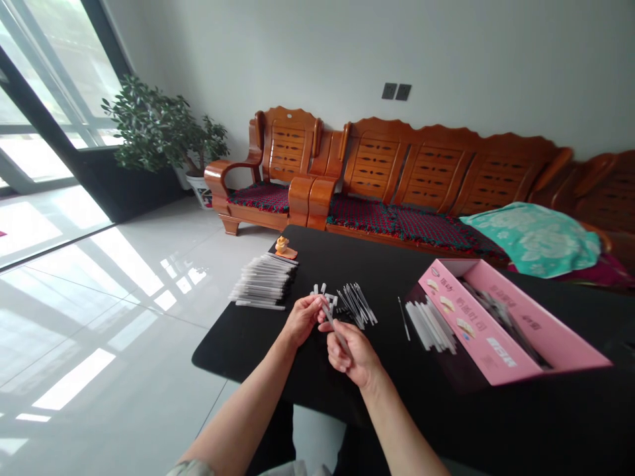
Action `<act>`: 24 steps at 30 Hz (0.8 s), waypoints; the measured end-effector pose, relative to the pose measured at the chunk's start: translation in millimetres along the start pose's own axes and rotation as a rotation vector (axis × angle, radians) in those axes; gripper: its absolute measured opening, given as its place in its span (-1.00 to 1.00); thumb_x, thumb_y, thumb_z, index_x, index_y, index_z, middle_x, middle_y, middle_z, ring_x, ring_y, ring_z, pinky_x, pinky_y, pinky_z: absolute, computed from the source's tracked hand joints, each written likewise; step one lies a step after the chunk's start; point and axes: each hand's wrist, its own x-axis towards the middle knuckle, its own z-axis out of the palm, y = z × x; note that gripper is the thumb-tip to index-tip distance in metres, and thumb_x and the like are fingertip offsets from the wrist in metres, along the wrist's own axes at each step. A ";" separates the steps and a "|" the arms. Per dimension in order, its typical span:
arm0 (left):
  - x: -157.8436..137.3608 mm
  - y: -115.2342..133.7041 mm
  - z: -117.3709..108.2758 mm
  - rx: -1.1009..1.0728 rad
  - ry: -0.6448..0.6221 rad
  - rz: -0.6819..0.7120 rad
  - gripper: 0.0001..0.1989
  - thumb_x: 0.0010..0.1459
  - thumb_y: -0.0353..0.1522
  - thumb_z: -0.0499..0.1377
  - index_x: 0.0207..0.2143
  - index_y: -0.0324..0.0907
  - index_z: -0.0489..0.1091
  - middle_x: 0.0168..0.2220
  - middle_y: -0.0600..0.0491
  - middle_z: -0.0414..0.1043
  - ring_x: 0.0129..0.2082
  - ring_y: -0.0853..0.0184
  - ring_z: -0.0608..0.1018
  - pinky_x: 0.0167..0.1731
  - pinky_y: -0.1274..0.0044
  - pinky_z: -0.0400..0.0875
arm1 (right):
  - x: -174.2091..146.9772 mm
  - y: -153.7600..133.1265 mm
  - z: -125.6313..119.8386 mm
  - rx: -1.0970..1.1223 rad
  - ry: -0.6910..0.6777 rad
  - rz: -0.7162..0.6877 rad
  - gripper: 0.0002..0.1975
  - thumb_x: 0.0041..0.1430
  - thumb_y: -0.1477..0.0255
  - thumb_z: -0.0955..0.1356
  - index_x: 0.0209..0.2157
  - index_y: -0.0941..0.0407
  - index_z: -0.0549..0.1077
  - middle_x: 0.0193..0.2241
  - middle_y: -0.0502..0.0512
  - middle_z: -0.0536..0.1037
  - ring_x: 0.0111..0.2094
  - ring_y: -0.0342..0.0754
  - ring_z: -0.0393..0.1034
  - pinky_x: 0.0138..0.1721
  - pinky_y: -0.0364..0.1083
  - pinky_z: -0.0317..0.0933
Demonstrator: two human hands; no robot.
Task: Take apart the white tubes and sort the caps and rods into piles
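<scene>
Above the near edge of the black table, both my hands meet on one slim whitish pen (341, 338). My right hand (354, 354) wraps round its barrel, while my left hand (303, 318) pinches at the upper end; a cap there cannot be made out clearly. Just beyond my fingers lie several small white pen caps (332, 300), partly hidden by my hands. Thin pen refills (358, 305) are spread beside them. A stack of white pens (262, 283) lies to the left, and whitish pen barrels (430, 325) lie to the right with a single refill (403, 318) alongside.
An open pink box (489, 330) with dark thin items inside stands on the right of the black table (238, 347). A small orange figurine (282, 246) sits at the far left corner. Wooden seats (411, 172) line the wall behind; a potted plant (159, 132) stands left.
</scene>
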 end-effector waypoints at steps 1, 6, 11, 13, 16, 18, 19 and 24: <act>-0.3 -0.2 0.5 0.007 0.004 -0.002 -0.70 0.05 -0.23 0.33 -0.35 -0.33 0.50 -0.56 0.08 0.40 -0.64 0.57 0.32 -0.60 0.69 0.20 | -0.6 1.4 -0.5 0.021 0.009 -0.012 -0.55 0.17 0.04 0.26 -0.25 0.17 0.42 -0.77 -0.25 0.08 -0.79 -0.29 -0.24 -0.76 -0.22 -0.18; 0.1 -2.2 3.5 0.037 0.064 0.031 -0.69 0.01 -0.22 0.35 -0.37 -0.34 0.52 -0.58 0.08 0.39 -0.64 0.54 0.34 -0.59 0.67 0.22 | -0.7 2.7 1.0 -0.515 0.317 -0.338 -0.60 0.18 0.08 0.27 -0.46 0.14 0.41 -0.69 -0.08 0.23 -0.66 -0.24 0.05 -0.60 -0.21 -0.07; 2.0 -0.7 0.0 -0.010 0.075 0.041 -0.69 0.00 -0.22 0.36 -0.38 -0.33 0.51 -0.55 0.08 0.40 -0.65 0.57 0.31 -0.61 0.69 0.20 | 1.9 -4.0 8.3 -0.588 0.332 -0.330 -0.57 0.19 0.06 0.25 -0.39 0.16 0.46 -0.67 -0.05 0.28 -0.65 -0.22 0.09 -0.59 -0.20 -0.05; 1.9 -0.6 -2.2 -0.034 0.047 0.020 -0.69 0.01 -0.22 0.35 -0.37 -0.32 0.50 -0.55 0.08 0.40 -0.66 0.58 0.29 -0.64 0.70 0.17 | 2.2 -5.0 8.6 -0.346 0.154 -0.161 -0.52 0.21 0.04 0.21 -0.27 0.18 0.46 -0.72 -0.13 0.22 -0.74 -0.25 -0.03 -0.67 -0.20 -0.10; 0.6 -2.1 -2.3 -0.024 0.020 0.001 -0.69 0.02 -0.22 0.34 -0.36 -0.33 0.49 -0.58 0.09 0.37 -0.67 0.57 0.28 -0.65 0.69 0.17 | 1.8 -2.9 4.6 -0.136 0.028 -0.041 -0.51 0.22 0.04 0.19 -0.20 0.18 0.43 -0.76 -0.24 0.06 -0.79 -0.27 -0.23 -0.73 -0.20 -0.17; -0.2 -3.5 -0.2 0.005 0.031 0.012 -0.69 0.02 -0.22 0.35 -0.36 -0.34 0.51 -0.58 0.08 0.37 -0.66 0.56 0.30 -0.63 0.68 0.20 | 1.9 -0.4 0.5 -0.253 0.104 -0.141 -0.56 0.23 0.06 0.20 -0.28 0.16 0.43 -0.75 -0.23 0.05 -0.77 -0.27 -0.20 -0.70 -0.21 -0.14; -0.3 -3.8 1.0 0.020 0.042 0.019 -0.68 0.01 -0.22 0.35 -0.36 -0.35 0.51 -0.58 0.08 0.38 -0.64 0.54 0.32 -0.61 0.67 0.23 | 2.1 0.8 -1.5 -0.388 0.175 -0.221 -0.58 0.24 0.07 0.21 -0.33 0.14 0.43 -0.74 -0.19 0.11 -0.76 -0.26 -0.11 -0.66 -0.20 -0.11; 4.3 0.2 0.2 0.037 0.187 0.084 -0.65 -0.05 -0.19 0.37 -0.39 -0.33 0.52 -0.56 0.07 0.40 -0.62 0.53 0.34 -0.57 0.65 0.27 | 1.5 6.9 -6.4 -1.201 0.438 -0.473 -0.65 0.33 0.24 0.15 -0.34 0.11 0.45 -0.60 0.07 0.45 -0.59 -0.14 0.29 -0.48 -0.16 -0.03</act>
